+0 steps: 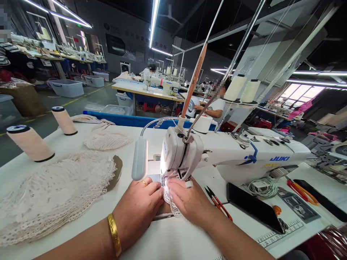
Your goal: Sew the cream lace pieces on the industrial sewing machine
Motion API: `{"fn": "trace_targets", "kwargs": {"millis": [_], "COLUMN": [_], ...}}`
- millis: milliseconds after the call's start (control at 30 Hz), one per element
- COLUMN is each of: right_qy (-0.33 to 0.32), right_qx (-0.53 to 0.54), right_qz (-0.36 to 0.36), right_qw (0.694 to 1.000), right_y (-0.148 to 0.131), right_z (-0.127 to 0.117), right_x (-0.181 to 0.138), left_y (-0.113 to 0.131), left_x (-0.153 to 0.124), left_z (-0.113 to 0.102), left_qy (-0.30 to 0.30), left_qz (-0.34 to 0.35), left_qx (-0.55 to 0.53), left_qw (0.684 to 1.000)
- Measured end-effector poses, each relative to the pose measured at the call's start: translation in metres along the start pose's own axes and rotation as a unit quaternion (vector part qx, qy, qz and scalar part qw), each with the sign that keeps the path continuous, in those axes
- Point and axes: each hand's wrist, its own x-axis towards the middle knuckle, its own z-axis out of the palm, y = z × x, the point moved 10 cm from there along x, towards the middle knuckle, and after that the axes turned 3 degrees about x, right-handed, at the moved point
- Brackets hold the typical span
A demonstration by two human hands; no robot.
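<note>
Lace trim (pixel 170 204) is pinned flat on the white desk (pixel 176 238) by two hands, right under the needle area of one white sewing machine (pixel 230 153). The left hand (pixel 139 207) is laid palm down, its fingers nearly straight and pressed on the desk at the left edge of the trim; one ring and one gold bangle (pixel 114 234) are seen on it. The right hand (pixel 188 200) is laid likewise, fingers stretched forward and resting on the trim itself; nothing is gripped by either hand, the lace only being pressed down. The two hands lie just beside each other, with the trim showing between them.

One lamp head (pixel 140 158) on a bent neck is seen hanging just left of the needle. Two thread cones (pixel 29 142) are stood on the left of the desk, and two more pale cones (pixel 242 88) are seen on the stand behind the machine. Two heaps of lace are counted on the left: one large heap (pixel 51 191) near the left forearm and one smaller heap (pixel 107 140) behind it. To the right of the hands, one pair of red-handled snips (pixel 218 202), one dark phone (pixel 255 207), one coiled cable (pixel 263 186) and one pair of orange-handled scissors (pixel 300 190) are laid.
</note>
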Motion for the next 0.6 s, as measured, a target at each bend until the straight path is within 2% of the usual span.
{"fn": "trace_targets", "kwargs": {"millis": [200,300,467,600], "right_qy": [-0.036,-0.001,0.083,0.112], "right_qx": [0.041,0.039,0.037,0.021], "right_qz": [-0.042,-0.038,0.020,0.024], "right_qw": [0.998,0.999,0.996,0.993], "right_y": [-0.019,-0.017,-0.002,-0.003], "right_z": [0.001,0.001,-0.008,-0.009], "right_x": [-0.008,-0.006,-0.003,-0.003], "left_y": [-0.012,-0.020,-0.034,-0.042], "left_x": [0.000,-0.001,0.003,0.007], "left_z": [0.010,0.015,0.024,0.027], "left_qy": [-0.009,0.002,-0.004,0.007], "left_qz": [-0.017,-0.033,-0.061,-0.082], "left_qx": [-0.053,-0.071,-0.132,-0.160], "left_qw": [0.998,0.997,0.989,0.984]}}
